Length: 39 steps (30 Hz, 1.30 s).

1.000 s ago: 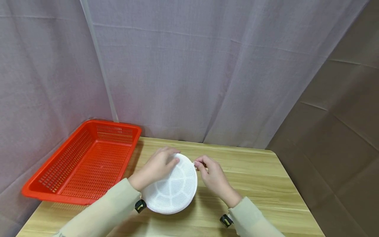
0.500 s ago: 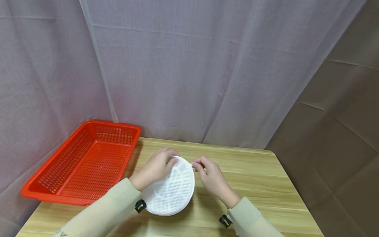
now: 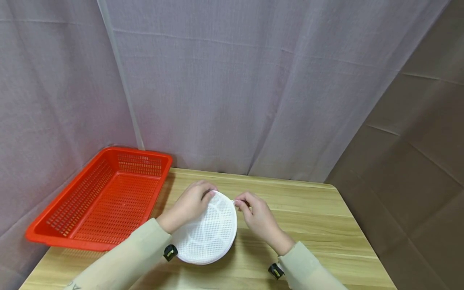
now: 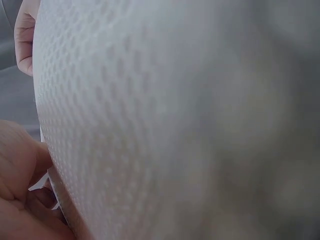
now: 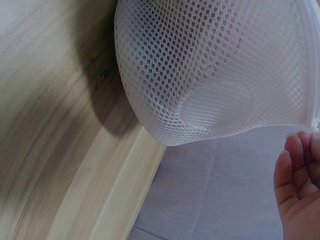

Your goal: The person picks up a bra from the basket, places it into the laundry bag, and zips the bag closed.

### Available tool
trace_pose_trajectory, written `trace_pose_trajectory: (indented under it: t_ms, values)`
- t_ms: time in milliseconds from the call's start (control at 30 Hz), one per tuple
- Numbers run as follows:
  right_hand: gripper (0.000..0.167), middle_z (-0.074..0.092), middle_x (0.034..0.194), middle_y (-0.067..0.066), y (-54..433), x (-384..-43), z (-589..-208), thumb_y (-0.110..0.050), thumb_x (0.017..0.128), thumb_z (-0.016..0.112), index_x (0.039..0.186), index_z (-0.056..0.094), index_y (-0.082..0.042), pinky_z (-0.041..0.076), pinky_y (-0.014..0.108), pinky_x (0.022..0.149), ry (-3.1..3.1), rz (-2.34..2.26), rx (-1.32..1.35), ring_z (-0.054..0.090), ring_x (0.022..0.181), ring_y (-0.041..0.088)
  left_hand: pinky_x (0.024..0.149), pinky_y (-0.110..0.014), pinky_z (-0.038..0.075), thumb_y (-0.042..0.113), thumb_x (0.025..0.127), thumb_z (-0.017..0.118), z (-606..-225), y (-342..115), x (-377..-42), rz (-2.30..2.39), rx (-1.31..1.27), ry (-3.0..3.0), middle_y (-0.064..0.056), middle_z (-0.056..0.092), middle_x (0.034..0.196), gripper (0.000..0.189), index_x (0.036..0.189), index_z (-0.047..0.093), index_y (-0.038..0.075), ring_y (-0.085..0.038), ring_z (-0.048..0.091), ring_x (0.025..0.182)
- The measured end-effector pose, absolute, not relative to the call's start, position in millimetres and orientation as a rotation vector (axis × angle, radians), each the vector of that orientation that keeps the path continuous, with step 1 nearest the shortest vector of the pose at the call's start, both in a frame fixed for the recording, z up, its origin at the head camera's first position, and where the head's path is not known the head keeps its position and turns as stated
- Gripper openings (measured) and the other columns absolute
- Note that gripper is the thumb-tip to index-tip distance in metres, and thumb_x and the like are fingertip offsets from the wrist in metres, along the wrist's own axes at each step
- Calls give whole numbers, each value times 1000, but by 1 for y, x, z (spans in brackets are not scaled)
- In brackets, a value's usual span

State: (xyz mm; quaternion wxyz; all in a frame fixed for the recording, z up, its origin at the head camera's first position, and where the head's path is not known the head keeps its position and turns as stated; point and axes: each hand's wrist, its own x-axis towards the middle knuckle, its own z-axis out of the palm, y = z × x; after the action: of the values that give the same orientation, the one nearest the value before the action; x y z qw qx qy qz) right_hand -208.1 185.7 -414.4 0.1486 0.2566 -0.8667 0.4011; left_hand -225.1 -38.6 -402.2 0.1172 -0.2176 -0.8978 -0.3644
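A round white mesh pouch (image 3: 208,233) stands tilted on the wooden table (image 3: 319,225), with its lower edge on the wood. My left hand (image 3: 208,193) grips its upper left rim, fingers curled over the edge. At the upper right rim, my right hand (image 3: 238,203) pinches a small white tab. In the left wrist view the mesh pouch (image 4: 175,125) fills the frame, with my left hand's fingers (image 4: 20,190) at its edge. The right wrist view shows the pouch's (image 5: 215,65) bulging underside above the table (image 5: 50,125), with my right hand's fingers (image 5: 300,175) below its rim.
A red perforated plastic basket (image 3: 105,197) sits at the table's left, against the grey curtain (image 3: 217,88). A brown panel (image 3: 417,161) stands on the right. The table's right edge runs close to it.
The pouch has tipped a little more upright and shifted slightly left. Both hands kept their hold and moved with it.
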Motion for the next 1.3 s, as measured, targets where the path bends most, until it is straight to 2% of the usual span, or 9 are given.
trace_pose_trajectory:
  t_ms: [233,900,1133,1300]
  values:
    - [6,57,80,-16,185,-208,-416,-9,93,64,90,65,-14,48,25,60,-2498,1135,736,56,72,5,90,-39,47,13,95,62,-406,-40,-226,-1057,-623,-2637,-2,64,104,10,101,69,8,-21,59,101]
    - [4,56,80,-14,184,-207,-416,-9,94,63,91,65,-12,47,25,61,-2494,1118,763,55,72,6,90,-38,46,13,96,60,-407,-43,-226,-1089,-592,-2640,-1,63,105,12,103,69,10,-20,59,101]
    - [5,60,79,-6,186,-208,-418,-12,94,63,91,65,-14,46,24,59,-2490,1101,775,54,71,6,92,-39,46,12,97,57,-411,-49,-228,-1162,-485,-2658,-3,62,109,13,106,67,9,-20,58,104]
    - [5,57,80,-14,186,-208,-418,-12,94,63,91,64,-15,46,24,59,-2489,1096,779,54,71,5,92,-38,46,15,98,57,-411,-52,-229,-1164,-459,-2682,-2,62,109,14,106,68,10,-18,58,104]
